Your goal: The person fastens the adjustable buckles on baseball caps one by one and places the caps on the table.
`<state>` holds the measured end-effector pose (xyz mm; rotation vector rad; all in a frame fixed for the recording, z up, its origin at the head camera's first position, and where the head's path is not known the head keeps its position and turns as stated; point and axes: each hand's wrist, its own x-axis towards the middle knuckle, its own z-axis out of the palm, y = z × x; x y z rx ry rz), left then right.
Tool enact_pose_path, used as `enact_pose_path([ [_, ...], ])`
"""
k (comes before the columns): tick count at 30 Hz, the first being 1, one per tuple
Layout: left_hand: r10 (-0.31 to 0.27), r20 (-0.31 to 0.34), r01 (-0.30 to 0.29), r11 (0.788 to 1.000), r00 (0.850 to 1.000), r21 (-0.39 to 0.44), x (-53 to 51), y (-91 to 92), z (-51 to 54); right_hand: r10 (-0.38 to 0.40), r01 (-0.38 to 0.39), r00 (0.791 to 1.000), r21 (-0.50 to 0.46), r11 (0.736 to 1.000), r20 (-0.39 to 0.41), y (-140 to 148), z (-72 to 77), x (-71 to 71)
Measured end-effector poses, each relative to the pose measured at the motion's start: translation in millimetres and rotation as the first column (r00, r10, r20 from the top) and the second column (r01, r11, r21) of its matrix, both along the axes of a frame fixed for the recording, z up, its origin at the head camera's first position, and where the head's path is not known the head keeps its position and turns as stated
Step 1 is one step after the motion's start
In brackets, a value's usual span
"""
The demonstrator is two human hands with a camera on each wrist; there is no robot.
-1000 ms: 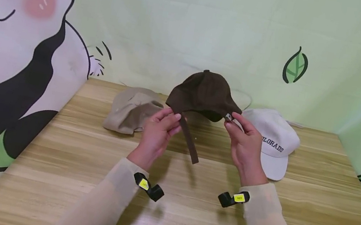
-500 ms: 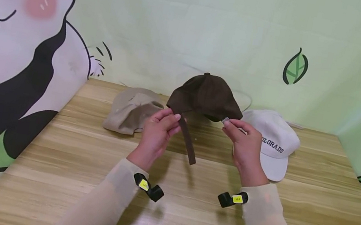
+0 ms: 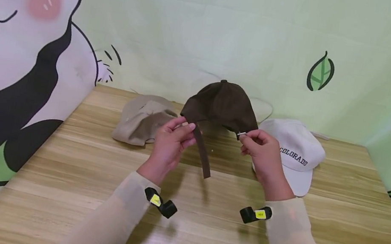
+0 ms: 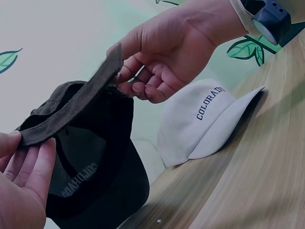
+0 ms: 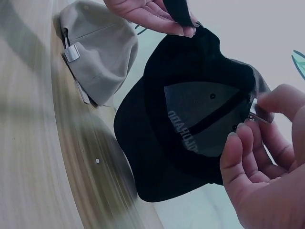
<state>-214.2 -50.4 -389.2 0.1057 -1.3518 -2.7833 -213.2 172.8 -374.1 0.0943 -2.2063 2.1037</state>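
A dark brown cap (image 3: 222, 102) is held up above the table, its back opening toward me. My left hand (image 3: 171, 144) pinches the left base of its back strap (image 3: 203, 153), whose loose end dangles down between the hands. At the cap's other back edge, my right hand (image 3: 267, 157) pinches the small metal buckle (image 3: 241, 134) between thumb and fingers. The right wrist view shows the buckle (image 5: 259, 112) close up, with the strap end out of it. Faint reversed lettering shows inside the crown in both wrist views.
On the wooden table (image 3: 200, 235), a beige cap (image 3: 141, 121) lies at the left, behind my left hand. A white cap (image 3: 297, 150) lettered COLORADO sits at the right behind my right hand. A printed panda cloth (image 3: 203, 28) hangs behind the table.
My right hand has turned and drawn slightly down, bringing the buckle a little left and lower. The strap's loose end has swung slightly left. My left hand stays in place.
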Motion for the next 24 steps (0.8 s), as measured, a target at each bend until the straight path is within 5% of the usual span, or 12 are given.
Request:
enact_pose_path([
  [12,-0.008,-0.02,0.008,1.0,1.0,0.013,2.2,0.3,-0.6,-0.067,0.079,0.996,0.268,0.96,-0.052,-2.1,5.2,0.4],
  [24,-0.057,-0.033,0.056,0.998,0.998,-0.028,3.0,-3.7,0.3,-0.015,0.059,0.995,0.458,0.887,-0.101,-3.5,12.8,2.1],
])
